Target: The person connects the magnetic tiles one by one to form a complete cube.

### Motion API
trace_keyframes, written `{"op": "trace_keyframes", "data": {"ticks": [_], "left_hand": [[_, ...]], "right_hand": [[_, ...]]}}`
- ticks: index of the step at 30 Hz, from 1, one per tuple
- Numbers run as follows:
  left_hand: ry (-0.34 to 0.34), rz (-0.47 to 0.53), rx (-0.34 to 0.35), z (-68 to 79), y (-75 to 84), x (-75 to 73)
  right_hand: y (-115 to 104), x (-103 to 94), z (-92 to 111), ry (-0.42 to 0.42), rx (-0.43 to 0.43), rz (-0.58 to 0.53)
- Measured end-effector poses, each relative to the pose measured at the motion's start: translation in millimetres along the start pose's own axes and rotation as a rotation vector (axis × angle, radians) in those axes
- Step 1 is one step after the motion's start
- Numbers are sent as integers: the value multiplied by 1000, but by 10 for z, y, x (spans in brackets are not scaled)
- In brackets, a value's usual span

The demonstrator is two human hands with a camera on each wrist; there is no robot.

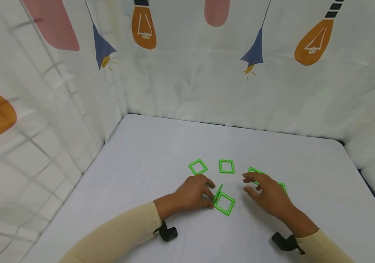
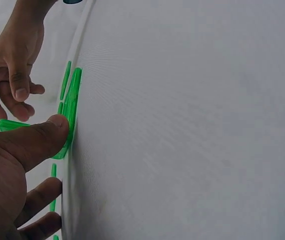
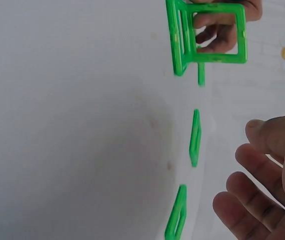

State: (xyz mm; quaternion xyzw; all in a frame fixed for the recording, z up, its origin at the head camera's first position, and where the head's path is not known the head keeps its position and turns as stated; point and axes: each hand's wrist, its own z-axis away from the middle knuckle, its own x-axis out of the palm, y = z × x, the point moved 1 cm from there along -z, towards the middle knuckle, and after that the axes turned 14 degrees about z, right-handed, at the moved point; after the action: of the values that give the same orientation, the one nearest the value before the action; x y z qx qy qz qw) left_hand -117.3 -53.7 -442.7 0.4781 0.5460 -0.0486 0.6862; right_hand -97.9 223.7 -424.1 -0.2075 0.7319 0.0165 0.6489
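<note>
Nearest the head camera, a beige left sleeve, leading to a left hand with a narrow grip on the edge of an upright green tile, apparently for bracing it along one side of a flat green tile, both open square frames, on the bench. Opposite, a right hand above the bench with a wide grip and nothing in it, perhaps set aside to leave room around the pair. Farther off, a far-left frame, a middle frame and two right-hand frames, these partly hidden by the right hand, likely laid flat for easy picking. In the left wrist view, see the left thumb across the join, probably steadying it; impossible to place the index fingertip. In the right wrist view, note the upright tile roughly square to its flat neighbour, with left-hand fingers visible through its opening.
</note>
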Motion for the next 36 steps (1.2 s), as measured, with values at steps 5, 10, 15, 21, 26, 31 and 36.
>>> {"op": "trace_keyframes", "data": {"ticks": [5, 10, 15, 21, 26, 31, 36], "left_hand": [[6, 6, -7, 9, -4, -14], [13, 20, 0, 8, -11, -24], [14, 31, -1, 10, -9, -30], [8, 35, -1, 3, -19, -25], [7, 34, 4, 3, -14, -22], [10, 35, 14, 9, 3, -17], [11, 32, 10, 7, 11, -16]], "right_hand": [[96, -18, 40, -7, 22, 8], [175, -67, 73, -9, 38, 27], [257, -146, 104, -33, 56, 32], [367, -201, 160, -35, 69, 49], [455, -201, 215, -42, 84, 46], [531, -195, 253, -50, 87, 54], [594, -205, 266, -55, 96, 68]]}}
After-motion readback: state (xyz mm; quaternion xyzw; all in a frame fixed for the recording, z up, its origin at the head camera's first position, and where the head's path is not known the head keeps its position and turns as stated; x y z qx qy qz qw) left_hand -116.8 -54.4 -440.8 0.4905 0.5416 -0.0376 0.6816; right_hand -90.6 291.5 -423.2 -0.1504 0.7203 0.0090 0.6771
